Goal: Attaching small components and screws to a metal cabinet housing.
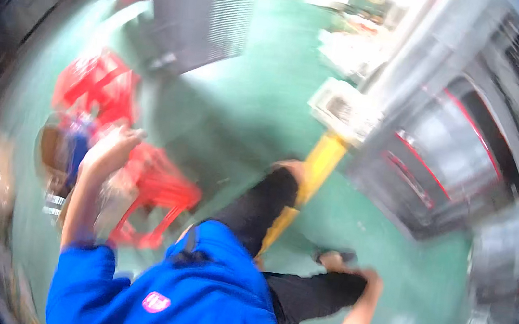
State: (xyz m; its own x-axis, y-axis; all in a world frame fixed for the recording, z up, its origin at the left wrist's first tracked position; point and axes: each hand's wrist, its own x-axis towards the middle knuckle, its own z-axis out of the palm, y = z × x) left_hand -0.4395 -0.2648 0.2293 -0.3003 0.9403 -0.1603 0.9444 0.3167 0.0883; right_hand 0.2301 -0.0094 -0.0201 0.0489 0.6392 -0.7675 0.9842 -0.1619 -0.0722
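Toward ten o'clock, my left hand [111, 146] hovers loosely open, empty, over red plastic stools [154, 191]: light, stiff, best gripped by the rim; my right hand's [369, 283] grip I cannot tell.

**Blue jacket, black trousers**

The person is wearing a bright blue jacket [203, 292] with a small pink oval badge [156, 302] on the chest, sleeves ending above the bare forearms, and black trousers [266, 209]; the whole view is blurring.

Green floor [249, 88]: the landmark, spanning the blurred view. Yellow post [317, 169] stands on it at centre. Grey metal machine with red trim [451, 148] right of the post. Dark mesh panel [201, 10] beyond the floor's far left part.
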